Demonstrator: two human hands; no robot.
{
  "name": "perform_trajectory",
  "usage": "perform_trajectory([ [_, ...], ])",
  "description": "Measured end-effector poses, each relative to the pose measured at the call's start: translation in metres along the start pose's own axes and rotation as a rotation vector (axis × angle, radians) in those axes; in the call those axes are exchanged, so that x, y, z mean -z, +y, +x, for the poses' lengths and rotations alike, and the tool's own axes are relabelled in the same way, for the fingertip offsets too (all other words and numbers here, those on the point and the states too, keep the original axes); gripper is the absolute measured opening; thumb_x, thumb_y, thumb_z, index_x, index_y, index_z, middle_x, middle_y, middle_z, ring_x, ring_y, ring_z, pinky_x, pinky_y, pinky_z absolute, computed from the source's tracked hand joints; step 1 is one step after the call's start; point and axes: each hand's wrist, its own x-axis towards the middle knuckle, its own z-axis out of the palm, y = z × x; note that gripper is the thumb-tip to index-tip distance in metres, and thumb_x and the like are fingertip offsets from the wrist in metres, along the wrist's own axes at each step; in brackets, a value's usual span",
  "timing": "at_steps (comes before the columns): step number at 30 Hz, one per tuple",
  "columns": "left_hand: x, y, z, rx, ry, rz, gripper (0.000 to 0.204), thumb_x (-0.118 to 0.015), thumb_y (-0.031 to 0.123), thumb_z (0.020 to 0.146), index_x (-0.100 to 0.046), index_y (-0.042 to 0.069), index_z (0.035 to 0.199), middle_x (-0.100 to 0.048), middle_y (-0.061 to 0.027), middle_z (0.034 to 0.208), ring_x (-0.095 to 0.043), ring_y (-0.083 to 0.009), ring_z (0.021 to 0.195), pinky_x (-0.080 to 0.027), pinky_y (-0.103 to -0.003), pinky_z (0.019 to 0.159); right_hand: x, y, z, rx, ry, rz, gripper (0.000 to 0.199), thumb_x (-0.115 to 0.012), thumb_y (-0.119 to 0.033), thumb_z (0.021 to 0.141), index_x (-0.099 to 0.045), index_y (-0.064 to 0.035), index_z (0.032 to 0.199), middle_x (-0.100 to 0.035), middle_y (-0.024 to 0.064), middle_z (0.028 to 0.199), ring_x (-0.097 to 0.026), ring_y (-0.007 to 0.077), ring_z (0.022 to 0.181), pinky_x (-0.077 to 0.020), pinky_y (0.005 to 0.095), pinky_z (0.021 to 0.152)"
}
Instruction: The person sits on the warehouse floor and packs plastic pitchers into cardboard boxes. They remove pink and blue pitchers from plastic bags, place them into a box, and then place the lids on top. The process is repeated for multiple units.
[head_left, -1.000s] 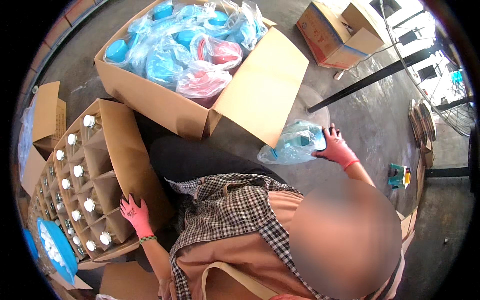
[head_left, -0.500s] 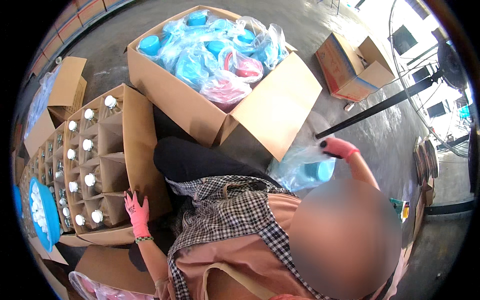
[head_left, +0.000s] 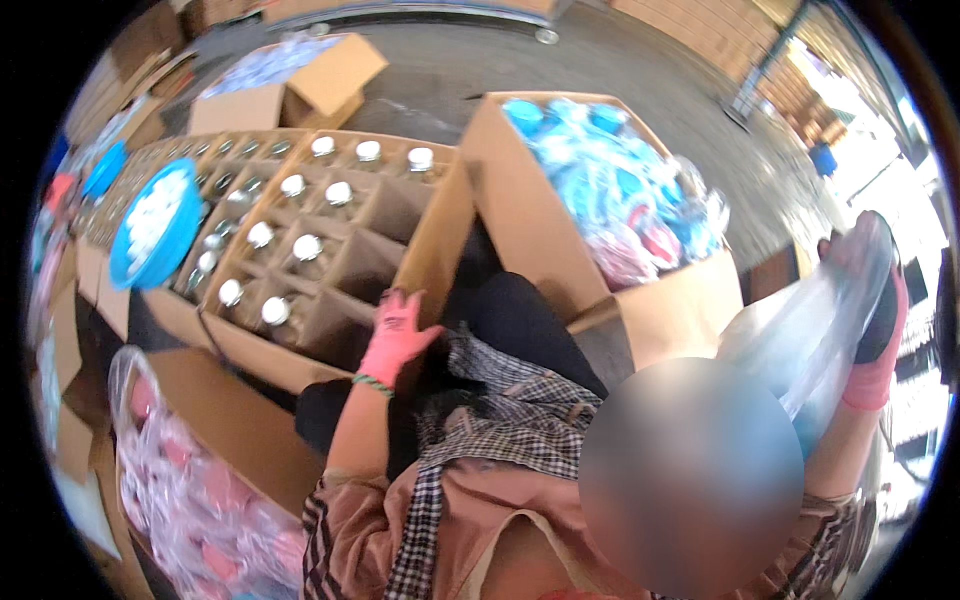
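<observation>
My left hand [head_left: 396,335], in a pink glove, rests on the near edge of a cardboard carton [head_left: 440,235]. Its thumb is held apart from the fingers. Inside, brown dividers form compartments holding several glass bottles with white caps [head_left: 307,248]; the compartments nearest my hand hold no bottle. Off to the far right, my gloved right hand [head_left: 880,310] is raised and closed on a clear plastic bag [head_left: 815,325]. The bag hangs stretched toward the lower left, with a bluish tint in its lower part. A blurred round patch hides some of that area.
An open carton [head_left: 530,210] of bagged blue and pink containers stands ahead. A blue basin [head_left: 125,250] of white caps sits on bottle cartons at left. Bagged pink items [head_left: 215,500] fill a box at lower left. Another open carton [head_left: 325,80] stands farther back.
My right hand has lifted the plastic bag up and outward to the right. My left hand stays at the carton's edge. The whole view has turned, showing more of the left side.
</observation>
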Motion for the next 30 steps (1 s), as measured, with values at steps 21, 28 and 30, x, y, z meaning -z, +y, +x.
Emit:
perform_trajectory([
  [21,0.129,-0.043,-0.129,0.286,1.063,-1.617,0.058,-0.069,0.032,0.063,-0.046,0.001,0.107,-0.047,-0.0136,0.107,-0.044,-0.0261,0.1,-0.037,-0.04,0.084,-0.369,0.028,-0.009,0.511,-0.982,0.065,0.019,-0.033,-0.016,0.09,-0.043,0.0004,0.091,-0.052,0.0093,0.082,-0.053,0.0218,0.085,-0.0412,0.0319,0.08],
  [28,0.177,-0.029,-0.228,0.22,1.242,-1.512,0.055,-0.069,0.03,0.063,-0.047,0.001,0.105,-0.049,-0.0132,0.103,-0.046,-0.0248,0.095,-0.038,-0.038,0.08,-0.347,0.014,-0.009,-0.056,-1.213,0.805,0.033,-0.026,-0.024,0.091,-0.045,0.0033,0.092,-0.055,0.0171,0.092,-0.051,0.0255,0.093,-0.0376,0.0346,0.087],
  [30,0.176,-0.013,-0.229,0.207,1.184,-1.487,0.054,-0.069,0.029,0.063,-0.048,0.001,0.104,-0.049,-0.0131,0.102,-0.047,-0.0245,0.094,-0.038,-0.037,0.079,-0.33,0.014,-0.002,-0.126,-1.204,0.869,0.035,-0.024,-0.024,0.092,-0.046,0.0036,0.092,-0.056,0.0181,0.093,-0.051,0.0245,0.094,-0.038,0.0339,0.087],
])
